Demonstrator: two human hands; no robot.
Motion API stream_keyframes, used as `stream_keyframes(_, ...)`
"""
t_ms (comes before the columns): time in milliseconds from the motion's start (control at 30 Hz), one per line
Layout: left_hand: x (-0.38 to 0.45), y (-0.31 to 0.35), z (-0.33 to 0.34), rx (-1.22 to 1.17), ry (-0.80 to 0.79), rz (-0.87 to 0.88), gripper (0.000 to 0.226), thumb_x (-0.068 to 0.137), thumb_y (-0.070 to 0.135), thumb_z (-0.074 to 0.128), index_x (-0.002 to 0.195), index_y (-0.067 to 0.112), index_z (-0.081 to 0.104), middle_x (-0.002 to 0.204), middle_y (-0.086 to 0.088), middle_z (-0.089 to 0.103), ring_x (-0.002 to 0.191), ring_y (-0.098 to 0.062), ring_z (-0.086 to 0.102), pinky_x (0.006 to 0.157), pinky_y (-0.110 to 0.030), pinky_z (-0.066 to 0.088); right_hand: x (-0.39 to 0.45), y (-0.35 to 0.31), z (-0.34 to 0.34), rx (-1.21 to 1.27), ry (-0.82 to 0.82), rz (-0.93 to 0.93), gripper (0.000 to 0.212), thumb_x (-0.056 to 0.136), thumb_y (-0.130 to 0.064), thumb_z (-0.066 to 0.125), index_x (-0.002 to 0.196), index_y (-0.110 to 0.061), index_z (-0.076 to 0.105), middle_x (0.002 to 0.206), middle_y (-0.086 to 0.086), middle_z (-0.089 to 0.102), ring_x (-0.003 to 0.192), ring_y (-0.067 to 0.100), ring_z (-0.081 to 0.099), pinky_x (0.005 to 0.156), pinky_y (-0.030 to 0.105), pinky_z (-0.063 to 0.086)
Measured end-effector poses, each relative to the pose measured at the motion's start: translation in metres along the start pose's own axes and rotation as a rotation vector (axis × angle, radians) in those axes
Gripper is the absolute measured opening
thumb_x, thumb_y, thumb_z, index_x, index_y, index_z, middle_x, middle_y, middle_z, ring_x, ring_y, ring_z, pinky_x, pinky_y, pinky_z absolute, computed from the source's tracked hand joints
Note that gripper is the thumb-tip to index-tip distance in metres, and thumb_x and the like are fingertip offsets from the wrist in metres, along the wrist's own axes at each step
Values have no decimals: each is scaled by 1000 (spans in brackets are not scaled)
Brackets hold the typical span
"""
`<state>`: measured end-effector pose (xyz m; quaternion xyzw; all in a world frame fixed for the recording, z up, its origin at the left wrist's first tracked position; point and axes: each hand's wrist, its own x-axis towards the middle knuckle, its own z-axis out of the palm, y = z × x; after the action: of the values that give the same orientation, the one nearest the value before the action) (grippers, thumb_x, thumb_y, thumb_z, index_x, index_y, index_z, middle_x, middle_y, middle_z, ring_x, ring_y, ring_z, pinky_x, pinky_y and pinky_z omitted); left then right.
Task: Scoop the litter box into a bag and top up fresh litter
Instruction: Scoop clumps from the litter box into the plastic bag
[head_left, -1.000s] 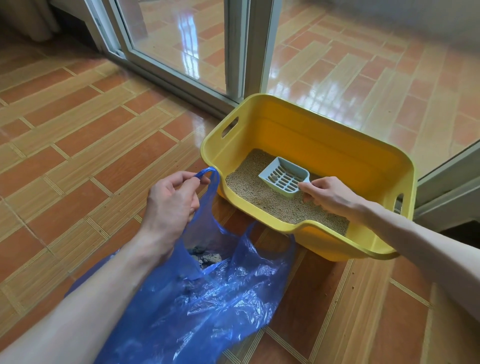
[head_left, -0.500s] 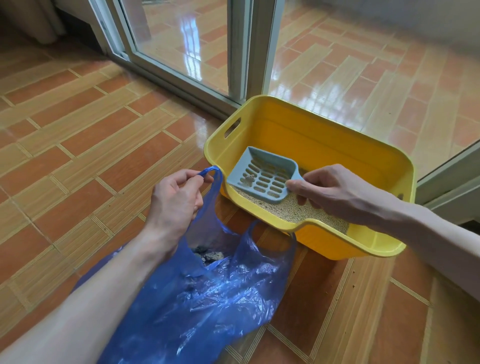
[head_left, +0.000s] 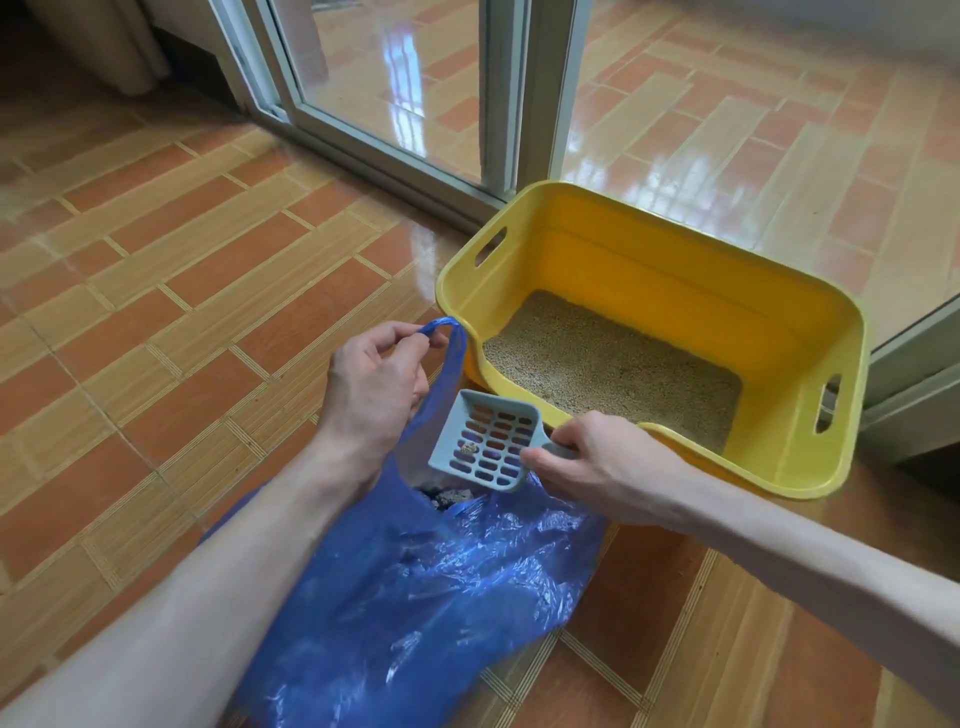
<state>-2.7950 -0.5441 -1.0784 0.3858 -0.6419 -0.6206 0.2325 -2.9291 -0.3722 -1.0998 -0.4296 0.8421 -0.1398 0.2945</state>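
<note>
While the left hand (head_left: 371, 395) pinches a blue bag's (head_left: 415, 597) handle, the right hand (head_left: 597, 462) grips a slotted scoop (head_left: 485, 447) above it, beside a yellow litter box (head_left: 675, 270).

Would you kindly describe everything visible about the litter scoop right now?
The litter scoop looks like pale grey-blue plastic: a shallow, raised-edge pan with rows of oblong slots and a short handle. The right hand holds that handle, keeping the scoop in the air, tilted, above the open blue bag, beside the yellow litter box. One small litter clump sits on the slots.
</note>
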Motion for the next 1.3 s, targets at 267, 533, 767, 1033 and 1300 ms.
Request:
stream_keyframes(267,0,-1,2,4,6,-8,21,104,12,51,96,9,70,44,6,34,38,-8,23,36,-18,21,11,1,50,-139,116,-8,40,101,-54,45,76,-22,43,67,-5,50,64,26,54,55,34,38)
stream_keyframes(533,0,-4,3,2,9,-16,22,104,13,50,99,7,71,47,4,34,39,-10,23,37,-17,21,3,-2,82,-228,89,-88,30,106,-48,34,95,-20,33,93,3,62,82,34,62,64,39,43)
stream_keyframes(767,2,-5,2,-10,21,-25,23,104,13,50,98,8,71,46,6,34,40,-10,23,39,-20,20,4,4,93,-338,155,-153,24,109,-40,31,94,-21,31,87,0,53,66,29,60,52,37,44)
stream_keyframes(1033,2,-5,2,-37,37,-44,23,105,15,50,101,7,71,47,6,34,38,-8,23,37,-19,21,4,11,95,-298,197,-167,28,108,-46,32,92,-22,31,83,-5,47,68,27,59,54,37,41)
stream_keyframes(1300,5,-5,1,-72,57,-43,22,105,15,50,97,11,70,48,5,33,40,-10,22,39,-20,19,-3,27,78,-372,407,-312,26,103,-40,47,86,-22,40,71,-5,49,45,22,53,35,34,39)
